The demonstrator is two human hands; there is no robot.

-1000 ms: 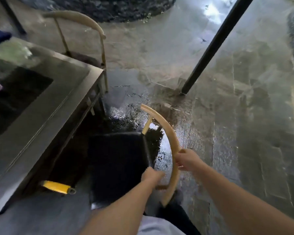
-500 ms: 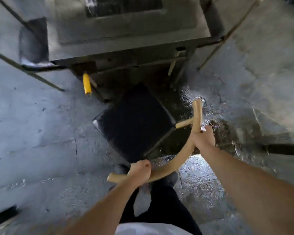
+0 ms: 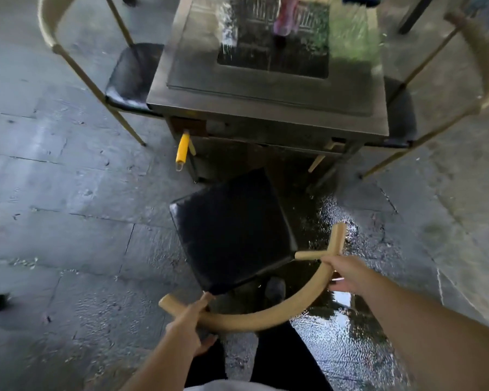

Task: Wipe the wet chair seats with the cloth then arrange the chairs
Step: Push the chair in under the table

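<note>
Fingers of both hands are curling round the chair's backrest (image 3: 254, 317), left hand (image 3: 191, 320) at its left end, right hand (image 3: 340, 273) near its right, the chair (image 3: 232, 230) now sitting squarer before the table (image 3: 266, 100) than half a second ago.

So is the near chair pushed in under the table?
Out: chair seat sits clear of table, angled; both hands hold its backrest.

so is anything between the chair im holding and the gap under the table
Nothing visible blocks it. The black-cushioned chair with the curved tan backrest sits skewed just short of the dark metal table, both hands on the backrest. A yellow handle hangs at the opening's left edge, and side chairs flank the table.
</note>
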